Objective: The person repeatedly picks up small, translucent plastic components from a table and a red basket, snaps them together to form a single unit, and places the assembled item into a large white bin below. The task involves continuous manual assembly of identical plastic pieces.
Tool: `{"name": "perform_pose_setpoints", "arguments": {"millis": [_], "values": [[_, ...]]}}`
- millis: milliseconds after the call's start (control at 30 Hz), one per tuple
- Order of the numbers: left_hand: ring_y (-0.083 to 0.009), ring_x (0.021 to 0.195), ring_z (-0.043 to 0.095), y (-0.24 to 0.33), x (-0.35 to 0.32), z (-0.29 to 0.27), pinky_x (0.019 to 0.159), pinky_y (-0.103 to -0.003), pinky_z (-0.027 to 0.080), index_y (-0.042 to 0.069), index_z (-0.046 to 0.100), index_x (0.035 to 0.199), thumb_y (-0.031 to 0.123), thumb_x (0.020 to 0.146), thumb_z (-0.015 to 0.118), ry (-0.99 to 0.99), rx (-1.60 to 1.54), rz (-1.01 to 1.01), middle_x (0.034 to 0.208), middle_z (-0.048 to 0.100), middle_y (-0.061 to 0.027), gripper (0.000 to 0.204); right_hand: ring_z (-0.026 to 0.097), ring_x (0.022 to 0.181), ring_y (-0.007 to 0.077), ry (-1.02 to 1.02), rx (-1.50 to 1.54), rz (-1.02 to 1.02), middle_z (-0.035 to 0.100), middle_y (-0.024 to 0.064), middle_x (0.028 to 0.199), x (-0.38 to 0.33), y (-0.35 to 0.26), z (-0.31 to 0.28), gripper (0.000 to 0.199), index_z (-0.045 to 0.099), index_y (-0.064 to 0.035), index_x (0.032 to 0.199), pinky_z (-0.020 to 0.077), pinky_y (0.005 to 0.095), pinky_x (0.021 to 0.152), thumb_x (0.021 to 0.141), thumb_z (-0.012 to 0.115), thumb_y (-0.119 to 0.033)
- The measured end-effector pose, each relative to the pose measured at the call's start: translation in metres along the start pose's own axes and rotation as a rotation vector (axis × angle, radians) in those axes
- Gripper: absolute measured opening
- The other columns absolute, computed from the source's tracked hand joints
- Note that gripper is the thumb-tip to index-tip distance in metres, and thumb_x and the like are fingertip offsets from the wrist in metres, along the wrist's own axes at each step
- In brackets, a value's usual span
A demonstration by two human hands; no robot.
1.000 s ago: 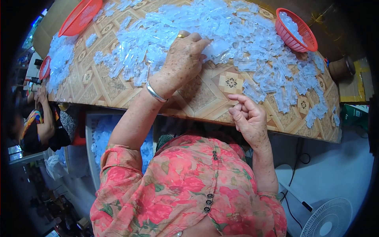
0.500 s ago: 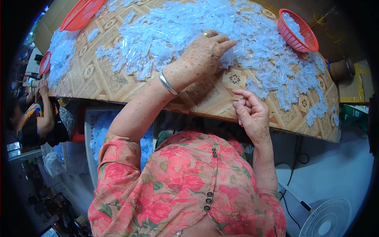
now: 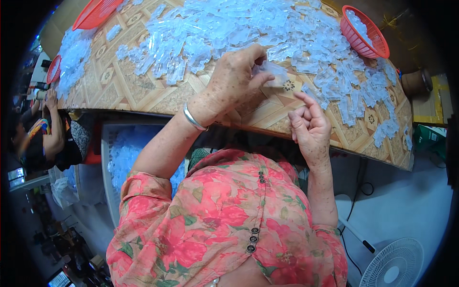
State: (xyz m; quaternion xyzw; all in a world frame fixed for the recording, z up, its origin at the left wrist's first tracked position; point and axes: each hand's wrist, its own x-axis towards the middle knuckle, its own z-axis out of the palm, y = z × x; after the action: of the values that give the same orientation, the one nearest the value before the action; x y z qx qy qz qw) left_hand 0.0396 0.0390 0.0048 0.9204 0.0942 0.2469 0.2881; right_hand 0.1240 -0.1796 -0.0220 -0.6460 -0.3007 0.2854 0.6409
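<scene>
Clear plastic piece (image 3: 273, 72) sits pinched in the left hand (image 3: 234, 79), just above the patterned table (image 3: 143, 93) edge, beside the big clear heap (image 3: 248, 28). Right hand (image 3: 311, 125) is loosely curled, empty, index finger up near the piece.

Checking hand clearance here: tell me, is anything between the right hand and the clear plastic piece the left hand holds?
Nothing visible. The left hand pinches the clear plastic piece above the patterned table; the right hand sits just below it, with only bare tabletop between.

Clear plastic piece (image 3: 273, 72) in left hand (image 3: 234, 81)
</scene>
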Motion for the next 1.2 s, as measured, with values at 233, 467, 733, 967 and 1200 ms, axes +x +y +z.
{"name": "perform_pose_setpoints", "arguments": {"millis": [233,467,733,967,1200], "values": [[-0.0043,0.076,0.063,0.020,-0.019,0.015,0.061,-0.021,0.054,0.000,0.062,0.115,0.010,0.094,0.069,-0.154,-0.714,-0.320,0.086,0.068,-0.0026,0.024,0.047,0.055,-0.0003,0.032,0.076,0.054,0.054,-0.0037,0.074,0.003,-0.007,0.003,0.041,0.050,0.0026,0.135,0.0375,0.0170,0.048,0.098,0.064,-0.006],[-0.0049,0.076,0.062,0.026,-0.021,0.017,0.066,-0.020,0.053,-0.001,0.062,0.125,0.009,0.098,0.063,-0.295,-0.950,-0.412,0.092,0.069,-0.0030,0.028,0.049,0.056,0.0008,0.052,0.152,0.051,0.060,-0.0005,0.082,0.004,-0.006,0.001,0.041,0.050,0.0030,0.133,0.0388,0.0167,0.047,0.097,0.065,-0.007],[-0.0046,0.083,0.058,0.014,-0.002,0.017,0.073,-0.021,0.049,0.002,0.057,0.137,0.004,0.093,0.067,-0.280,-0.827,-0.199,0.087,0.065,0.0004,0.045,0.056,0.067,0.0012,-0.118,-0.214,-0.025,0.064,0.0009,0.090,0.000,0.006,-0.008,0.046,0.051,0.0023,0.129,0.0445,0.0172,0.055,0.090,0.073,-0.008],[-0.0081,0.079,0.057,0.004,0.008,0.005,0.073,-0.025,0.050,0.003,0.048,0.145,0.005,0.088,0.072,-0.487,-0.664,-0.009,0.084,0.064,-0.0022,0.063,0.058,0.075,0.0019,-0.161,0.244,0.132,0.061,0.0045,0.103,0.005,-0.010,-0.013,0.057,0.047,0.0006,0.138,0.0488,0.0169,0.064,0.087,0.072,-0.004],[-0.0103,0.083,0.061,0.026,0.004,0.012,0.074,-0.027,0.053,0.001,0.049,0.143,0.009,0.088,0.076,-0.336,-0.664,-0.102,0.088,0.066,-0.0036,0.062,0.063,0.075,0.0051,0.039,0.273,0.067,0.067,0.0084,0.105,0.002,-0.017,-0.001,0.054,0.040,-0.0007,0.143,0.0529,0.0177,0.063,0.094,0.063,0.003]]}}
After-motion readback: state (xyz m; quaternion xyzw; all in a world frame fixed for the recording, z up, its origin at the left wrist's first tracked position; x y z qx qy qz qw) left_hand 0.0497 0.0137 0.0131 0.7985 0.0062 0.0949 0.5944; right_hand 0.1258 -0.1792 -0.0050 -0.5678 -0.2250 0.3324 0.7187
